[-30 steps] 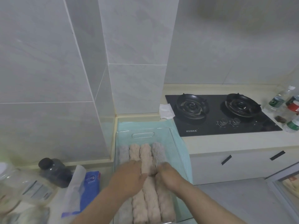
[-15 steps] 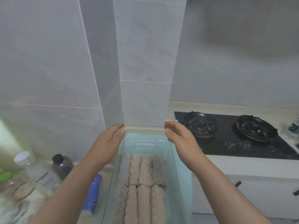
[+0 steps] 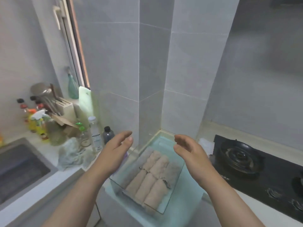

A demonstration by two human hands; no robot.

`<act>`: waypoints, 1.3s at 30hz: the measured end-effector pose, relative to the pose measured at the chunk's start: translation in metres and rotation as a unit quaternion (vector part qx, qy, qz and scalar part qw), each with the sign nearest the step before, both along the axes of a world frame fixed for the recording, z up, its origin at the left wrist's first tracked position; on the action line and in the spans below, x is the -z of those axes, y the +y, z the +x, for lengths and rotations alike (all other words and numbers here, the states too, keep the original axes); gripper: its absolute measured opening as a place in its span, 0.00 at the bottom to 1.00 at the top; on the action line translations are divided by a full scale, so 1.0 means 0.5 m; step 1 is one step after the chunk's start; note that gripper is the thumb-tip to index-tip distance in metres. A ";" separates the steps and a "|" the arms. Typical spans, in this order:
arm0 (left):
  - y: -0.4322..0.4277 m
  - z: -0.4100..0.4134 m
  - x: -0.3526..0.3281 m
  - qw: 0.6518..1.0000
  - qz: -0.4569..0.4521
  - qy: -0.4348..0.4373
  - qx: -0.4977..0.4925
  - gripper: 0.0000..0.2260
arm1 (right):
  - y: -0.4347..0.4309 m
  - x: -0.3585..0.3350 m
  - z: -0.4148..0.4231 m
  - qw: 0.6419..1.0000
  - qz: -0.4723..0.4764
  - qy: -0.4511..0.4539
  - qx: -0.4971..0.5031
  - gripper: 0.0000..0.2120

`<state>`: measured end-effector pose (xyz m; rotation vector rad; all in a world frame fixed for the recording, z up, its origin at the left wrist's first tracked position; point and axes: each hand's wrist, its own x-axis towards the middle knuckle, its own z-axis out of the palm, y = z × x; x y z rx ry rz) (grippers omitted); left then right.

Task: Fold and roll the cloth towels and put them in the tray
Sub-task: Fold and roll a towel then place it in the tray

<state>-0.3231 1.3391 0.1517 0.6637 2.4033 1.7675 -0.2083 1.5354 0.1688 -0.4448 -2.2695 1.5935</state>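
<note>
A clear plastic tray (image 3: 178,175) stands on a light teal mat on the counter. Several beige rolled towels (image 3: 151,177) lie side by side inside it in two rows. My left hand (image 3: 117,149) hovers above the tray's left side, fingers relaxed and slightly curved, holding nothing. My right hand (image 3: 186,149) hovers above the tray's right side, palm facing left, also empty. Neither hand touches the tray or the towels.
A black gas hob (image 3: 255,163) lies right of the tray. A sink (image 3: 19,167) sits at the left, with several bottles (image 3: 95,133), a knife block (image 3: 65,107) and a crumpled cloth (image 3: 72,153) behind it. A tiled wall column rises just behind the tray.
Both hands lifted off the rolled towels, rose above the tray and spread apart. The camera has swung left, so the sink and bottles now show.
</note>
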 end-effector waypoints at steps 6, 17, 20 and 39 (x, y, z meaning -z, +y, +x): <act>-0.152 0.177 0.006 0.993 -0.028 0.013 -0.117 0.10 | -0.103 0.018 0.060 0.992 -0.008 -0.005 -0.128 0.12; -0.584 0.494 -0.039 0.906 -0.043 0.005 -0.422 0.18 | -0.517 -0.022 0.107 0.924 -0.021 0.014 -0.382 0.13; -0.707 0.586 -0.042 0.874 -0.026 0.010 -0.486 0.14 | -0.649 -0.039 0.141 0.899 -0.004 0.025 -0.437 0.15; -1.255 0.947 0.016 0.733 0.072 -0.030 -0.676 0.14 | -1.314 0.026 0.312 0.782 0.024 -0.029 -0.623 0.14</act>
